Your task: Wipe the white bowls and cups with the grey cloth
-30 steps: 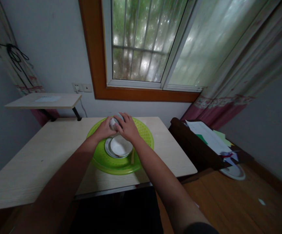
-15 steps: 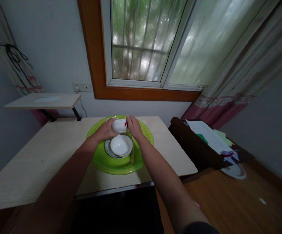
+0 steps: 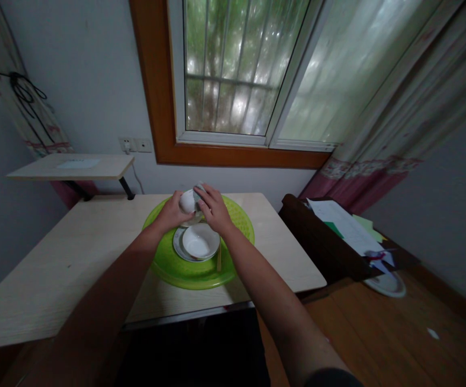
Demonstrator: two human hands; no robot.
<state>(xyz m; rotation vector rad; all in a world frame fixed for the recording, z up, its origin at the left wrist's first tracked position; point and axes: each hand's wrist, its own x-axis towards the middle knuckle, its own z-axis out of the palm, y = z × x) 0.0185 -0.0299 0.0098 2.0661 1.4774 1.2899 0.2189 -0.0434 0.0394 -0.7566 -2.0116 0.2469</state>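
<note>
In my left hand [image 3: 172,211] is a small white bowl [image 3: 188,202], tilted on its side above the far half of a round green tray [image 3: 164,271]. My right hand [image 3: 213,208] curls over the right side of the same bowl. A greyish patch shows by its fingertips, too small to make out. Below the hands, a second white bowl [image 3: 201,240] stands upright on a plate [image 3: 178,246] in the tray. A thin wooden stick, like a chopstick [image 3: 219,259], lies to its right. Another pale dish behind the held bowl is mostly hidden.
The tray rests on a pale wooden table [image 3: 95,258]. At the back left is a raised shelf [image 3: 71,165] with a paper on it. Right of the table, a dark brown piece of furniture [image 3: 309,236] holds papers. A window [image 3: 241,80] is ahead.
The held bowl has been turned and lifted slightly, its red mark now out of sight. My right hand has moved left and spread over the bowl's side.
</note>
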